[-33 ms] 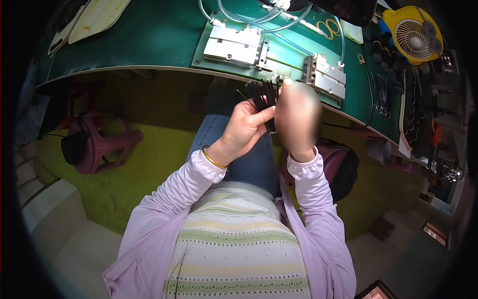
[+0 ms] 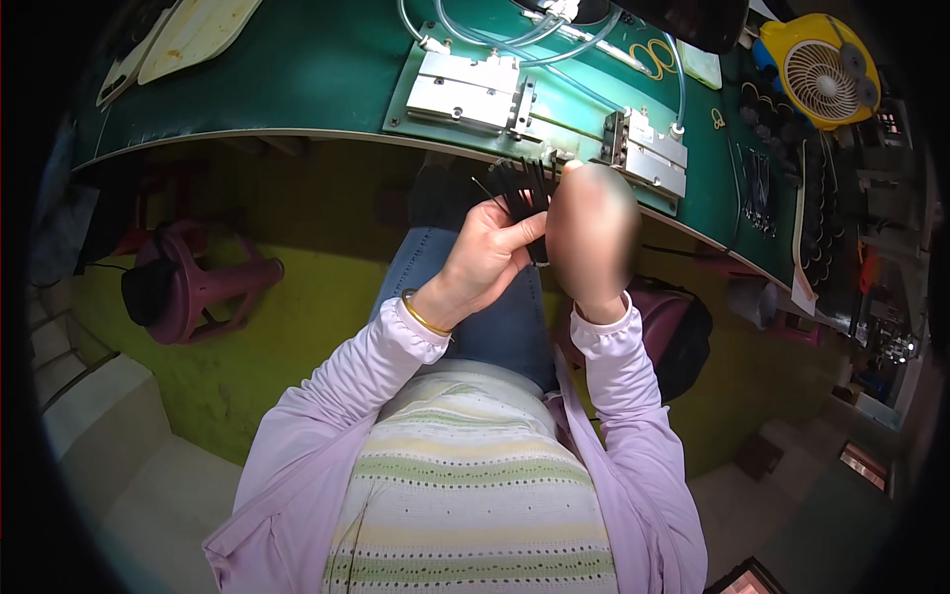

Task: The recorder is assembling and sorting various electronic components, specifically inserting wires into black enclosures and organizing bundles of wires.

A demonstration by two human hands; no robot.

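In front of the table's edge, my left hand (image 2: 485, 255) is closed around a bundle of thin black strips (image 2: 519, 192). They fan out upward from the grip, and their lower ends show below my thumb. What exactly the strips are, I cannot make out. My right hand (image 2: 592, 233) is close beside the bundle on its right. A blur covers most of that hand, so its fingers and anything in them are hidden. Just beyond both hands lies a metal clamping fixture, with a left block (image 2: 463, 91) and a right block (image 2: 653, 150) on a pale green plate (image 2: 401, 119).
Clear air hoses (image 2: 584, 87) run to the fixture across the green table (image 2: 297, 69). A yellow fan (image 2: 826, 74) stands at the far right, near dark wire pieces (image 2: 760, 188). Pale trays (image 2: 198, 40) lie far left. Pink stools (image 2: 203, 282) stand below the table.
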